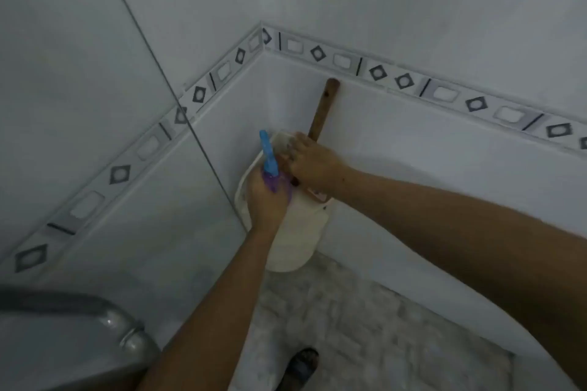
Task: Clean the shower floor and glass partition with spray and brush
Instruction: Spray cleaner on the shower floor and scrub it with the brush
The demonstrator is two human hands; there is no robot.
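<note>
Down in the tiled corner, both arms reach over a white bucket [298, 238] that stands against the wall [413, 168]. The left grip [265, 200] is wrapped round the neck of the spray bottle [269, 162], just under its purple collar. The blue trigger head sticks up and away from the knuckles, pointing into the corner.

The right grip [313, 162] sits just beside it, nearly touching, on the far side of the bottle. Its fingers bend over something pale at the bucket's rim. A brown handle [324, 108], probably the brush's, rises from behind this grip and leans on the wall. Its long axis runs nearly upright, with the top end just below the patterned border [444, 94]. Whether the fingers clasp the handle or only the rim I cannot tell, as the knuckles hide the meeting point.

The coming move most likely turns on that handle. It lies directly beyond the right grip, the nearer of the two, and would lift out along its own length. The bottle head beside it leaves little room on that side.

The glass partition [95, 105] stands outward of the left grip, its edge running down to the bucket. The shower floor [349, 311] lies beneath both forearms. A sandalled foot [301, 365] and a metal pipe [120, 324] sit nearer the body.
</note>
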